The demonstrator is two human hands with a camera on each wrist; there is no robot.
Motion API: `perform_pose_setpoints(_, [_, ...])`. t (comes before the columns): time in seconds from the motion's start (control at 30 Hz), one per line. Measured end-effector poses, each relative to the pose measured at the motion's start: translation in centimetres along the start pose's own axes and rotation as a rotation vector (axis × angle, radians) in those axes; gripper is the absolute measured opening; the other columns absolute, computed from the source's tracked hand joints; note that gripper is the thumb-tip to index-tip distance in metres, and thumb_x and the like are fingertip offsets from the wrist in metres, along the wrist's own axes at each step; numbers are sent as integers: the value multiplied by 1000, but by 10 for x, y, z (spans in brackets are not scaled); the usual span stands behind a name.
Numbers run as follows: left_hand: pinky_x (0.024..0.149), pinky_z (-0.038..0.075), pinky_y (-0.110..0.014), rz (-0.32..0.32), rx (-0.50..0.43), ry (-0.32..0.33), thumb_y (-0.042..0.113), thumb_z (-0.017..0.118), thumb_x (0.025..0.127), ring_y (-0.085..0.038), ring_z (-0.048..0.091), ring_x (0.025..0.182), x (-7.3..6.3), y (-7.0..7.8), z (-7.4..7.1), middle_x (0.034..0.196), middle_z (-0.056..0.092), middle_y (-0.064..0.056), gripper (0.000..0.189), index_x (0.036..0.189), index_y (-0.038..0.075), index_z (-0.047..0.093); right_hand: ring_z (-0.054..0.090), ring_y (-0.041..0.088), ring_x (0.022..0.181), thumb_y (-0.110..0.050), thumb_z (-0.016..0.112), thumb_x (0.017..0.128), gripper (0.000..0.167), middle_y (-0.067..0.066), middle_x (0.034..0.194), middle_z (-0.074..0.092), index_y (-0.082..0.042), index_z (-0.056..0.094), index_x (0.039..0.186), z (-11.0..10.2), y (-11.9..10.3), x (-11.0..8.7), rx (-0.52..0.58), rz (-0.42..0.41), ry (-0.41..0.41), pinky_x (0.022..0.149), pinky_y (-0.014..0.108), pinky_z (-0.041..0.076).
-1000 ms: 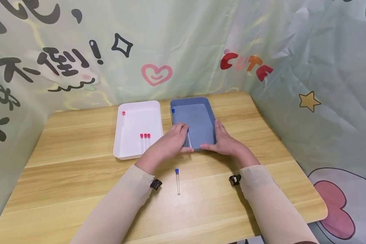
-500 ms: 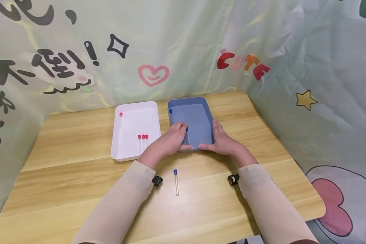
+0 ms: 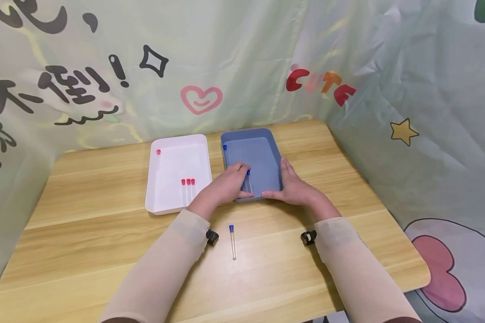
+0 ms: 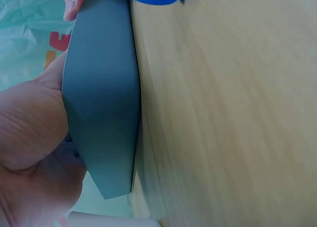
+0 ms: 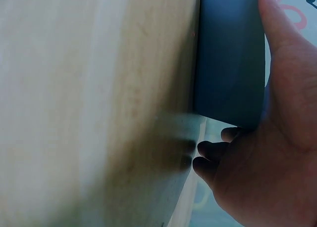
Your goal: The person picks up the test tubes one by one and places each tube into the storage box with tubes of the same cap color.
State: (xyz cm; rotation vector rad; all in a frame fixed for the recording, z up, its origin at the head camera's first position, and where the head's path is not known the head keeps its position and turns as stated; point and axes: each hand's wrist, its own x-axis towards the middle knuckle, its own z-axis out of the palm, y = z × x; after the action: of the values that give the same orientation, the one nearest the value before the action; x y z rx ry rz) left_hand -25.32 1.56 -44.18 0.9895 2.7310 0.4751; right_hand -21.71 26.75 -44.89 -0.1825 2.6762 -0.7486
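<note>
In the head view, my left hand (image 3: 225, 185) reaches over the near left corner of the blue tray (image 3: 262, 157). It holds a blue-capped test tube (image 3: 248, 173) inside, fingertips by the cap and thumb near the lower end. Another tube seems to lie beside it, mostly covered by the hand. My right hand (image 3: 295, 188) rests against the tray's near right corner, thumb at the front rim and fingers straight along the outer side. On the table before the tray lies one more blue-capped test tube (image 3: 232, 242). The left wrist view hides the left fingertips behind the tray wall.
Left of the blue tray stands a white tray (image 3: 148, 193) with several red-capped test tubes (image 3: 188, 182). A blue cap (image 3: 225, 147) shows at the blue tray's far left corner. The wooden table (image 3: 85, 233) meets a printed curtain (image 3: 246, 67) behind and at right.
The whole scene has shifted slightly left as the head turned. The tube's capped end has moved a little right relative to the blue tray, with my left hand. My right hand stays at the tray.
</note>
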Motion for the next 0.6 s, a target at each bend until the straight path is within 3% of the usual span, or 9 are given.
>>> perform_pose_setpoints(0.6, [135, 35, -45, -42, 95, -63, 51, 78, 99, -36, 43, 159, 7, 7, -1, 168, 46, -19, 91, 163, -2, 41, -7, 42, 171, -66, 73, 96, 138, 24, 180, -21, 1, -23, 168, 0, 0, 0, 2, 3, -12, 138, 61, 14])
